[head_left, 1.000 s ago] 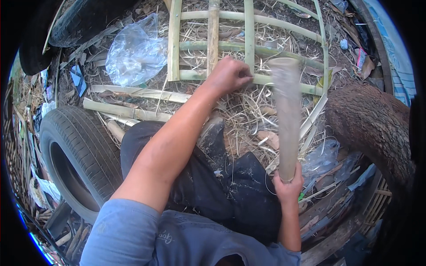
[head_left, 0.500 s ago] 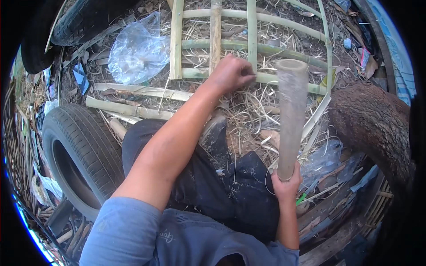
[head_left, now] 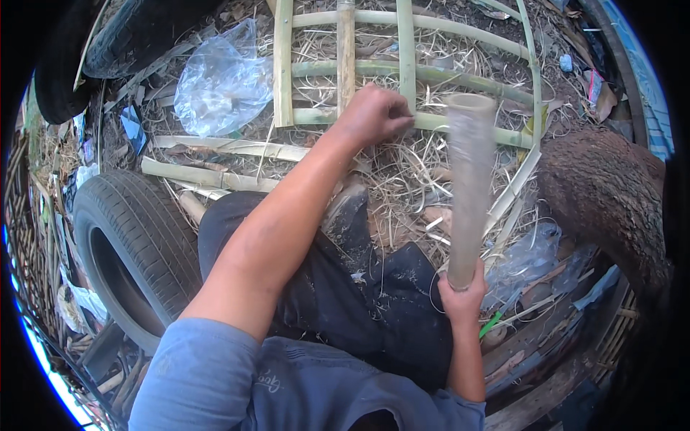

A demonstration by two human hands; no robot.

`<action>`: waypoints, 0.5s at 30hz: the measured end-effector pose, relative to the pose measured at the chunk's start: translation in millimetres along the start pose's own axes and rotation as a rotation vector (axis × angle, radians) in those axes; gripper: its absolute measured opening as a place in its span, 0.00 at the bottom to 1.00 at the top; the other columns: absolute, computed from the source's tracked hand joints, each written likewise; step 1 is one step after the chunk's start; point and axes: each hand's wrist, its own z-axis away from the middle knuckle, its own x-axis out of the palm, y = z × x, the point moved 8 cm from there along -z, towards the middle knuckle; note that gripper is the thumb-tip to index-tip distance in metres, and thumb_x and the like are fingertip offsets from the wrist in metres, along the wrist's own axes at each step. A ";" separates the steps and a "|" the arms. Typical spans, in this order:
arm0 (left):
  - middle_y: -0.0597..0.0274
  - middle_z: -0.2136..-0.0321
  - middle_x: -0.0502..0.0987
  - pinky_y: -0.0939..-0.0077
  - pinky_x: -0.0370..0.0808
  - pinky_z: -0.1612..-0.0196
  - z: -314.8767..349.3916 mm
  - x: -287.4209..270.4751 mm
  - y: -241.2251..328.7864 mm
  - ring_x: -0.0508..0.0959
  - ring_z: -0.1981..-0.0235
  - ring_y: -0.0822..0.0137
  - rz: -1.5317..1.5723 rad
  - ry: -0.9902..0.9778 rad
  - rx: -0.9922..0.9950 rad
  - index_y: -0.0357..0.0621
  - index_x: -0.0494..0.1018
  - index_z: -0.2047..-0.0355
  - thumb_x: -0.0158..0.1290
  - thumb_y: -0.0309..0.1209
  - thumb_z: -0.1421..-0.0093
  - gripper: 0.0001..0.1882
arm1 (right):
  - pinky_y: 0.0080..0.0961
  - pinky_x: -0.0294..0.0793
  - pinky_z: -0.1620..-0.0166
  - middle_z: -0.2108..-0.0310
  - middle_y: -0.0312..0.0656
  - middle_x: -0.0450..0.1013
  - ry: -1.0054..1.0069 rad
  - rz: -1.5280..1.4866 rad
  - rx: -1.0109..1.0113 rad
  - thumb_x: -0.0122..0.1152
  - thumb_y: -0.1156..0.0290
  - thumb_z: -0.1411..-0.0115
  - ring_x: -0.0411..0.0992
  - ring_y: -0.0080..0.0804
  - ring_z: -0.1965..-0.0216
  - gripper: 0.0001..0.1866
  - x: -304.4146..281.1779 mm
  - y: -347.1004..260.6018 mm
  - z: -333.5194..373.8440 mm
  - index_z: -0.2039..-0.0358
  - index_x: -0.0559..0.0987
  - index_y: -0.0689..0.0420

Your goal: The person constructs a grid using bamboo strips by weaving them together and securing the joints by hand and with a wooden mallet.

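Note:
My left hand (head_left: 376,116) is closed in a pinch at the near end of an upright green bamboo slat (head_left: 406,54). There the slat meets a cross slat (head_left: 431,123) of a bamboo lattice. Whatever the fingertips grip is too small to make out. In my right hand (head_left: 463,293), wrapped round its lower end, a thick pale bamboo pole (head_left: 471,187) stands raised, its round end uppermost and its surface blurred. A second upright slat with a brown tint (head_left: 346,61) runs beside my left knuckles, and a wide pale slat (head_left: 282,72) forms the lattice's left side.
A car tyre (head_left: 133,244) stands at my left. Clear plastic bags lie left of the lattice (head_left: 223,82) and right of my knee (head_left: 525,262). A thick tree trunk (head_left: 604,190) rises at the right. Loose bamboo strips (head_left: 215,174) and shavings (head_left: 402,172) litter the ground.
The view has shifted very slightly. My left hand stays at the slat joint, and my right hand still holds the pole raised.

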 end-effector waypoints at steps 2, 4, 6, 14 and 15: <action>0.52 0.77 0.81 0.64 0.78 0.66 -4.0 -6.2 0.6 0.82 0.74 0.55 -0.029 0.048 0.028 0.42 0.82 0.74 0.65 0.30 0.51 0.06 | 0.41 0.78 0.58 0.65 0.54 0.79 -0.093 0.188 0.006 0.69 0.73 0.53 0.80 0.54 0.63 0.28 7.1 -9.5 -12.0 0.49 0.74 0.59; 0.53 0.77 0.81 0.64 0.79 0.66 -1.5 -6.8 6.4 0.82 0.74 0.55 -0.028 0.054 0.036 0.42 0.82 0.74 0.65 0.29 0.51 0.06 | 0.42 0.78 0.59 0.65 0.55 0.78 -0.028 0.095 -0.044 0.68 0.73 0.53 0.79 0.56 0.63 0.28 4.4 -14.7 -2.2 0.49 0.74 0.58; 0.53 0.76 0.82 0.64 0.79 0.66 -6.4 -1.2 7.7 0.82 0.74 0.55 0.065 -0.030 -0.032 0.42 0.82 0.75 0.65 0.29 0.51 0.05 | 0.43 0.78 0.59 0.65 0.57 0.78 0.032 0.004 -0.092 0.68 0.72 0.52 0.79 0.57 0.62 0.27 -1.9 -15.9 -1.8 0.49 0.74 0.57; 0.53 0.78 0.81 0.69 0.77 0.70 -6.3 1.0 1.9 0.82 0.77 0.60 0.078 -0.028 -0.045 0.39 0.81 0.74 0.67 0.27 0.50 0.06 | 0.42 0.78 0.59 0.66 0.55 0.79 0.089 -0.117 -0.036 0.69 0.72 0.52 0.79 0.56 0.63 0.28 -4.6 -5.9 -3.9 0.49 0.73 0.59; 0.53 0.78 0.81 0.69 0.77 0.70 -1.7 3.7 -1.1 0.82 0.77 0.60 0.082 -0.038 -0.050 0.39 0.81 0.74 0.67 0.27 0.50 0.06 | 0.42 0.78 0.59 0.66 0.55 0.79 0.086 -0.117 -0.025 0.69 0.72 0.52 0.79 0.56 0.63 0.28 -3.2 -5.2 -3.1 0.49 0.73 0.59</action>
